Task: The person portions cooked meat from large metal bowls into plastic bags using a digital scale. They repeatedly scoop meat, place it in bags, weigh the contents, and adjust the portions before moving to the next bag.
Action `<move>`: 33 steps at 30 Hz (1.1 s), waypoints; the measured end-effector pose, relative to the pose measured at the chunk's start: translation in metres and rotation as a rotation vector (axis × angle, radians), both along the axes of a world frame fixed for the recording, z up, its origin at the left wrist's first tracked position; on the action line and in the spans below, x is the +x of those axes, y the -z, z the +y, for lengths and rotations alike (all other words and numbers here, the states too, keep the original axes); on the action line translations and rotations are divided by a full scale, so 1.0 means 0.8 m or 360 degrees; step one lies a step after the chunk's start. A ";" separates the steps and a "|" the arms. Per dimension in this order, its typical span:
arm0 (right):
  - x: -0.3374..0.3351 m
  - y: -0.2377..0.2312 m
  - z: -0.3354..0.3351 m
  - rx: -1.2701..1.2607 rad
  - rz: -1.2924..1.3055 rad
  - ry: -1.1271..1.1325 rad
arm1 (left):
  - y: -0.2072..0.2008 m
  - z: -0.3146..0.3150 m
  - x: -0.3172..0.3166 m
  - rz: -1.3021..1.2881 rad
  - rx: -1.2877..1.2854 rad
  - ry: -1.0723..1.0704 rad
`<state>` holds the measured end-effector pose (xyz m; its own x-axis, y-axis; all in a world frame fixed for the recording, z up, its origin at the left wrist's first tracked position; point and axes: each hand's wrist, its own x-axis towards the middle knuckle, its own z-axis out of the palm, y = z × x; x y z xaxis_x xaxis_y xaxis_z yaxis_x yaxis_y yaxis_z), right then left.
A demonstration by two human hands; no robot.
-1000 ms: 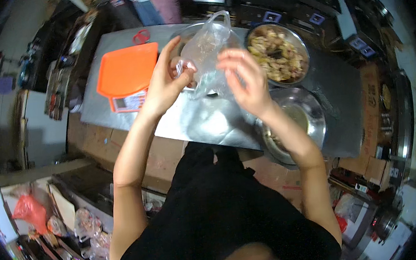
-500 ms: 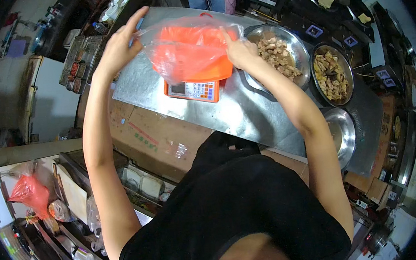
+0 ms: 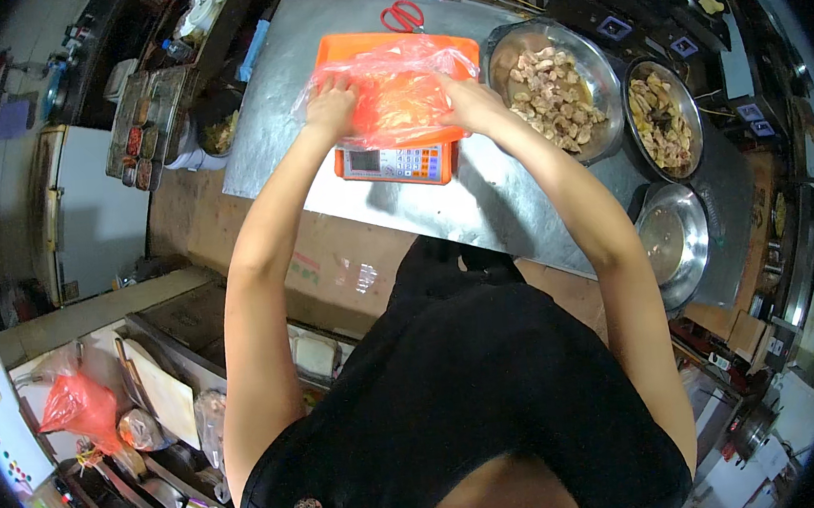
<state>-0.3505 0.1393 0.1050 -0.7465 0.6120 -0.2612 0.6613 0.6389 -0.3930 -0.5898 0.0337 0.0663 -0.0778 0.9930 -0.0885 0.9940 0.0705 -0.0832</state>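
Bag (image 3: pixel 397 98) laid over the tray (image 3: pixel 348 44), both hands on it

Clear film, crumpled, across the orange tray atop the scale (image 3: pixel 393 164). Left hand (image 3: pixel 332 109) on the bag's left side, fingers slightly spread; right hand (image 3: pixel 469 106) at its right edge. Pinching or only resting: cannot tell for either. Red scissors (image 3: pixel 402 16) just beyond the tray's far edge. Steel table (image 3: pixel 279 90) shows broadly leftward, more narrowly toward the near edge. Rightward is tight: meat basin (image 3: pixel 610 88) just beside the tray, then dark-rimmed pan (image 3: pixel 690 109); shiny bowl (image 3: pixel 692 246) near the table's right end.
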 end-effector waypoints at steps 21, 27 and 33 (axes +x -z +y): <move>0.379 0.071 -0.179 -0.1244 0.2124 0.2801 | -0.025 0.008 0.017 0.0070 0.0400 0.0346; 0.548 0.202 -0.215 -0.1089 0.3016 0.3724 | -0.056 -0.006 0.055 -0.0234 0.0298 0.0246; 0.627 0.272 -0.221 -0.1101 0.3344 0.3495 | -0.115 -0.059 0.129 -0.0267 0.0413 -0.0021</move>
